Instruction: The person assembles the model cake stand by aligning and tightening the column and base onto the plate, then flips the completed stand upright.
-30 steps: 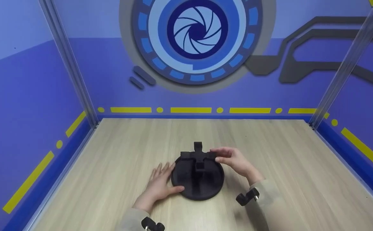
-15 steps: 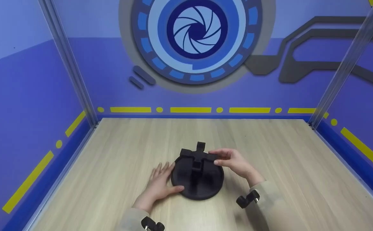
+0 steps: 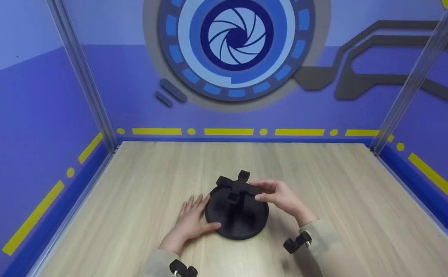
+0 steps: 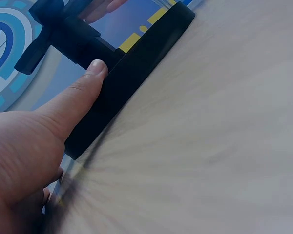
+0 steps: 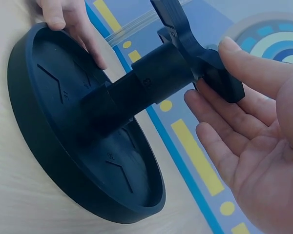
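Note:
A black round base (image 3: 243, 227) with a raised rim lies flat on the wooden table. From its middle rises a black stem (image 5: 161, 73), topped by a four-armed cross handle (image 3: 238, 186). My right hand (image 3: 283, 196) pinches the handle's right arm, thumb on the near side and fingers behind. At the base's left edge rests my left hand (image 3: 191, 221), its thumb (image 4: 73, 100) laid over the rim and its straight fingers along the outer side. Small markings and angled lines show on the base's inner floor in the right wrist view.
The wooden table (image 3: 154, 169) is enclosed by blue printed walls (image 3: 131, 88) at the back and sides. Metal posts (image 3: 89, 84) stand at the two back corners. Black camera mounts (image 3: 298, 242) sit on both wrists.
The cross handle has turned clockwise as seen from above, its far arm going right and its near arm left. My right hand follows it slightly toward me; my left hand stays put.

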`<state>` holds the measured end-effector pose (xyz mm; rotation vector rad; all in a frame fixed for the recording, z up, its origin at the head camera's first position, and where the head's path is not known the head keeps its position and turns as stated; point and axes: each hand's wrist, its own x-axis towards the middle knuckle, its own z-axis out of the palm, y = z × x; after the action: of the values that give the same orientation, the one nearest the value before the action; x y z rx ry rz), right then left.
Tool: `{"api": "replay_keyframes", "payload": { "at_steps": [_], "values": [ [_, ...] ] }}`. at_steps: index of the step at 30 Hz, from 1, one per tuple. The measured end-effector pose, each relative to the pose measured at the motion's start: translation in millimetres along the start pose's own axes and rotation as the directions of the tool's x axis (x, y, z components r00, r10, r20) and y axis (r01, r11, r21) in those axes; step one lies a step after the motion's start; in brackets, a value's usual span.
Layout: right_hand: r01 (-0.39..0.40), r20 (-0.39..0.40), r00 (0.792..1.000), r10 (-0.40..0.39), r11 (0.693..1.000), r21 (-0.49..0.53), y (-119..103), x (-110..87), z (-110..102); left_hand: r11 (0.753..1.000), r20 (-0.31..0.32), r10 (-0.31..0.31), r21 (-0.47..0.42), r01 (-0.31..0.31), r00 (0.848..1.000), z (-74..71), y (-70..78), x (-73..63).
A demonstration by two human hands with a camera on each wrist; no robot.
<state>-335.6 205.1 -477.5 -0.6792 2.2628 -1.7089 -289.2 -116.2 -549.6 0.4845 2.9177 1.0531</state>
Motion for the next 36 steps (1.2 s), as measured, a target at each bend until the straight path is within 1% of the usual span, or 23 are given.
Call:
{"api": "replay_keyframes", "payload": {
  "at_steps": [10, 18, 21, 28, 31, 36],
  "values": [
    [0.014, -0.056, 0.998, -0.016, 0.999, -0.029, -5, -3.4, 10, 1.0, 0.012, -0.014, -0.003, 0.014, 1.0, 0.0, -1.7, 2.3],
    [0.017, -0.074, 0.997, -0.017, 1.0, 0.0, -6, -7.6, 16, 1.0, 0.006, 0.001, -0.001, -0.001, 1.0, 1.3, -3.2, 1.2],
    [0.022, -0.086, 0.996, -0.022, 1.0, -0.004, -7, -8.7, 18, 1.0, 0.004, 0.006, -0.003, -0.006, 1.0, 1.1, -2.7, 0.8],
    [0.056, -0.12, 0.991, -0.058, 0.998, -0.017, -8, -11.4, 23, 1.0, -0.003, 0.013, -0.003, -0.013, 1.0, 1.3, -1.8, 1.0],
    [0.053, -0.141, 0.988, -0.055, 0.998, -0.017, -8, -12.8, 27, 1.0, -0.002, 0.008, -0.001, -0.008, 1.0, 1.2, -1.4, 1.0],
    [0.027, -0.187, 0.982, -0.028, 1.0, -0.007, -10, -14.9, 35, 1.0, 0.001, -0.005, 0.002, 0.005, 1.0, 0.9, -1.3, 1.3]
  ]
}}
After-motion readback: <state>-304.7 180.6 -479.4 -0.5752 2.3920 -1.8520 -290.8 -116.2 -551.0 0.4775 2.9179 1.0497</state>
